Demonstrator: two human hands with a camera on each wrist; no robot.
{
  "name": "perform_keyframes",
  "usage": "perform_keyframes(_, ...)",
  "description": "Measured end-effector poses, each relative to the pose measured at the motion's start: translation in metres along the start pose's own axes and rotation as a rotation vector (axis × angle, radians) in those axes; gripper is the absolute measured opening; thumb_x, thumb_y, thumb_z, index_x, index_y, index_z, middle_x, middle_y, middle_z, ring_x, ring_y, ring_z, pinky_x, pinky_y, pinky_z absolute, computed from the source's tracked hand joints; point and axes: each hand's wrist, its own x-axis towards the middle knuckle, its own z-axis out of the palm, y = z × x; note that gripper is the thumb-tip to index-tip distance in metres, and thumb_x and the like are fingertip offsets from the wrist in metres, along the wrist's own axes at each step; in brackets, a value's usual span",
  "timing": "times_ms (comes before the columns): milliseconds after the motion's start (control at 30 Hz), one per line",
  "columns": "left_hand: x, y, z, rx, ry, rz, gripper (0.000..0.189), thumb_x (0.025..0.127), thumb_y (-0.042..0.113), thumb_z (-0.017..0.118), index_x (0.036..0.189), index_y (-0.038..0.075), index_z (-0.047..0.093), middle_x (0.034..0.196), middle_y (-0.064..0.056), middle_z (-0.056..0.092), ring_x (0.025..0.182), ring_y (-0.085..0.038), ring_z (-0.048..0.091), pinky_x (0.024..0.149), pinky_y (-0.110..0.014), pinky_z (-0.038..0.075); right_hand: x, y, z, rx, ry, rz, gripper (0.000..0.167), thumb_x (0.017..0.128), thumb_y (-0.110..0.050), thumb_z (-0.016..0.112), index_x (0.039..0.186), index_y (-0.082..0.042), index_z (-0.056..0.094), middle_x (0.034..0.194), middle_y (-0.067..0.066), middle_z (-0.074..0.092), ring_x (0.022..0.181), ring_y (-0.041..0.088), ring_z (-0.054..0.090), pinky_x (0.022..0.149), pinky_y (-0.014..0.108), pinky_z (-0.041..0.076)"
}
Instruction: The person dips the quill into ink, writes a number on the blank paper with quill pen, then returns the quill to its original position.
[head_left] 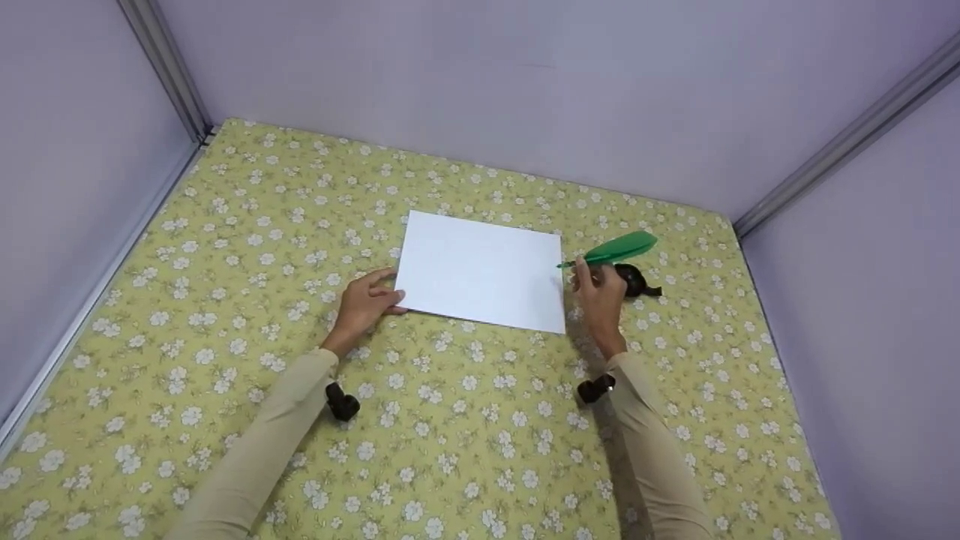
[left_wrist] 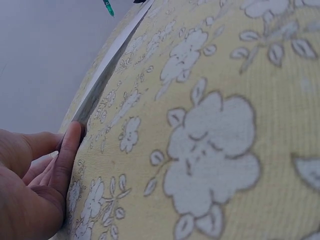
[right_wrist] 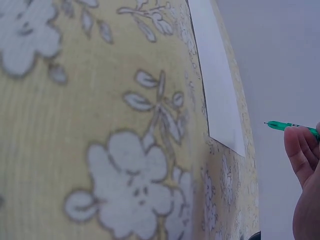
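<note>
A blank white sheet of paper [head_left: 480,270] lies on the flowered cloth. At its near left corner, my left hand [head_left: 367,300] pinches the paper, the thumb on top and a finger showing below the near edge. In the left wrist view the fingers [left_wrist: 65,155] meet the end of the sheet. My right hand [head_left: 602,296] holds a green feather pen [head_left: 621,247] between thumb and fingers, just right of the paper. Its tip points left over the paper's right edge, and the feather slants up to the right. The right wrist view shows the pen's green tip [right_wrist: 277,125] above the sheet.
A dark, rounded object [head_left: 634,280] with a short projecting end sits just beyond my right hand. Yellow flowered cloth [head_left: 450,420] covers the table. Pale walls [head_left: 480,82] with metal corner posts [head_left: 176,67] enclose the back and both sides. Each wrist carries a small black camera.
</note>
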Motion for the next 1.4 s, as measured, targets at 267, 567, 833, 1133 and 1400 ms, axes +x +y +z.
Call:
perform_keyframes(267, -0.001, 0.001, -0.002, -0.042, -0.015, 0.008, 0.053, 0.103, 0.001, 0.065, 0.153, -0.003, 0.049, 0.127, -0.037, 0.066, 0.074, -0.011, 0.076, 0.072, -0.022, 0.066, 0.001, -0.002, 0.005, 0.036, -0.018, 0.043, 0.019, 0.104, 0.003, 0.06, 0.099, 0.02, 0.065, 0.08, 0.032, 0.065, 0.066, 0.053, 0.06, 0.055, 0.044, 0.056)
perform_keyframes(567, -0.002, 0.0, -0.002, -0.014, -0.014, 0.009, 0.054, 0.103, 0.002, 0.065, 0.154, -0.003, 0.048, 0.128, -0.035, 0.066, 0.077, -0.013, 0.077, 0.076, -0.023, 0.066, 0.002, -0.005, 0.013, 0.009, 0.005, 0.041, 0.017, 0.104, 0.005, 0.059, 0.1, 0.021, 0.064, 0.082, 0.036, 0.067, 0.067, 0.05, 0.062, 0.056, 0.022, 0.056)
perform_keyframes(833, -0.001, -0.003, 0.0, -0.052, 0.004, 0.011, 0.054, 0.102, -0.001, 0.066, 0.152, -0.005, 0.049, 0.127, -0.036, 0.066, 0.076, -0.014, 0.077, 0.078, -0.027, 0.067, 0.006, -0.007, 0.017, 0.01, 0.008, -0.004, 0.015, 0.103, 0.008, 0.059, 0.099, 0.021, 0.065, 0.08, 0.035, 0.067, 0.064, 0.048, 0.062, 0.054, 0.017, 0.052)
perform_keyframes(1133, 0.0, -0.001, -0.001, -0.101, -0.026, 0.005, 0.054, 0.103, 0.0, 0.064, 0.154, -0.005, 0.047, 0.129, -0.038, 0.063, 0.076, -0.013, 0.077, 0.079, -0.025, 0.067, 0.011, -0.01, 0.025, 0.015, 0.02, 0.027, 0.018, 0.103, 0.005, 0.06, 0.099, 0.021, 0.065, 0.081, 0.033, 0.067, 0.067, 0.052, 0.062, 0.055, 0.019, 0.055)
perform_keyframes(1400, 0.0, -0.002, -0.001, -0.101, -0.029, -0.009, 0.054, 0.103, 0.0, 0.064, 0.154, -0.005, 0.047, 0.134, -0.037, 0.061, 0.077, -0.013, 0.077, 0.078, -0.025, 0.067, 0.011, -0.011, 0.035, -0.012, 0.03, 0.065, 0.017, 0.104, 0.002, 0.061, 0.101, 0.018, 0.067, 0.082, 0.025, 0.07, 0.061, 0.004, 0.061, 0.055, 0.022, 0.053)
